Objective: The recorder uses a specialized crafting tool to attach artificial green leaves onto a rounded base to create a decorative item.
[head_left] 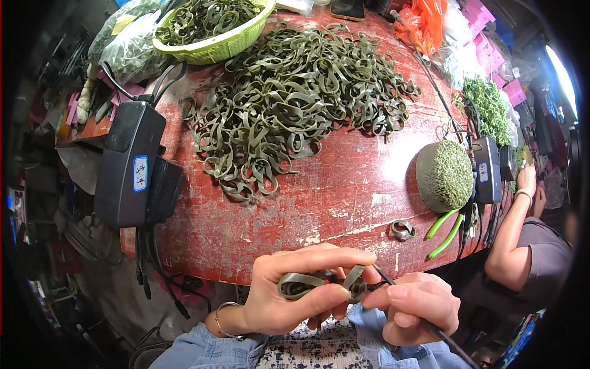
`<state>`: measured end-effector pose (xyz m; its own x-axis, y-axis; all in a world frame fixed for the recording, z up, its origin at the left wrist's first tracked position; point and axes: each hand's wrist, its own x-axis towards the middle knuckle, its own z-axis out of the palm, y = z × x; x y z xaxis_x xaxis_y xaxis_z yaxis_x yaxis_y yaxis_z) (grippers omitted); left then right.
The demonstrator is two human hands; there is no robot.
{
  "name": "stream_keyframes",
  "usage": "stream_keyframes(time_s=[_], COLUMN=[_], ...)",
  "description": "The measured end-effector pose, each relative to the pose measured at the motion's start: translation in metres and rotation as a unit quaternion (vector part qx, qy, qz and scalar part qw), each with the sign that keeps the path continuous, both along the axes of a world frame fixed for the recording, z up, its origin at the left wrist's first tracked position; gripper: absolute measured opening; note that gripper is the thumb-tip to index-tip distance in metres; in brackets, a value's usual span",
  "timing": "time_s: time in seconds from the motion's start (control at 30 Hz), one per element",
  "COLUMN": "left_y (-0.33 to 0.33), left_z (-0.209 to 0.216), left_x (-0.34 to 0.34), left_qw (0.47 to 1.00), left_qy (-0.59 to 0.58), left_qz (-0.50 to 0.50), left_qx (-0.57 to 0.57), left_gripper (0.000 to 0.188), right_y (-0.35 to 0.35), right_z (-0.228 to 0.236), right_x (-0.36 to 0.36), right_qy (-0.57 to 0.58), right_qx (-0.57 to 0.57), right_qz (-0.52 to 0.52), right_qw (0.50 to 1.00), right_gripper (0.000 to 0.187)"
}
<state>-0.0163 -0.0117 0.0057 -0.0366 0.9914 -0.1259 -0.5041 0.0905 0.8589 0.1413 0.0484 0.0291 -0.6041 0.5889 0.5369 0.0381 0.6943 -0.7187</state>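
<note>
Close to the table's front edge, my left hand (301, 286) is closed on a few olive-green flat bands (302, 283), bent into loops. One loop stands up between its thumb and forefinger. My right hand (418, 307) pinches a thin dark rod (384, 275), whose tip reaches the loop at my left fingertips. The rod's other end slants down to the lower right. Whether the tip passes through the band cannot be made out. A large heap of similar looped bands (295, 92) covers the middle and far part of the red table (332, 203).
A single loop (402, 230) lies near green-handled pliers (445, 234). Beside them stands a round bundle of green pieces (447, 176). Black devices with cables (132, 163) sit at both table sides. A green basket (215, 46) holds more bands. At right, another person's arm (513, 227) shows.
</note>
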Motion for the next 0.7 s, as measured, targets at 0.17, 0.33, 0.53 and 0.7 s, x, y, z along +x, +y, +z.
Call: stream_keyframes(time_s=[0.17, 0.33, 0.53, 0.7], left_y=[0.000, -0.001, 0.001, 0.003], left_z=[0.001, 0.005, 0.007, -0.002], left_x=[0.003, 0.001, 0.000, 0.004], left_qw=[1.000, 0.999, 0.998, 0.999], left_qy=[-0.026, -0.039, -0.045, 0.024], left_qz=[-0.003, -0.007, -0.034, 0.024], left_qx=[-0.006, -0.029, -0.035, 0.043], left_gripper=[0.040, 0.039, 0.039, 0.030], right_y=[-0.003, 0.002, -0.002, -0.005], right_z=[-0.003, -0.003, -0.001, -0.007], right_x=[-0.001, -0.002, -0.001, -0.008], right_qy=[0.064, 0.044, 0.050, 0.087], right_qx=[-0.092, -0.045, -0.012, -0.054], right_qz=[0.029, 0.037, -0.019, -0.041], right_qw=[0.993, 0.997, 0.999, 0.994], right_gripper=[0.022, 0.021, 0.018, 0.022])
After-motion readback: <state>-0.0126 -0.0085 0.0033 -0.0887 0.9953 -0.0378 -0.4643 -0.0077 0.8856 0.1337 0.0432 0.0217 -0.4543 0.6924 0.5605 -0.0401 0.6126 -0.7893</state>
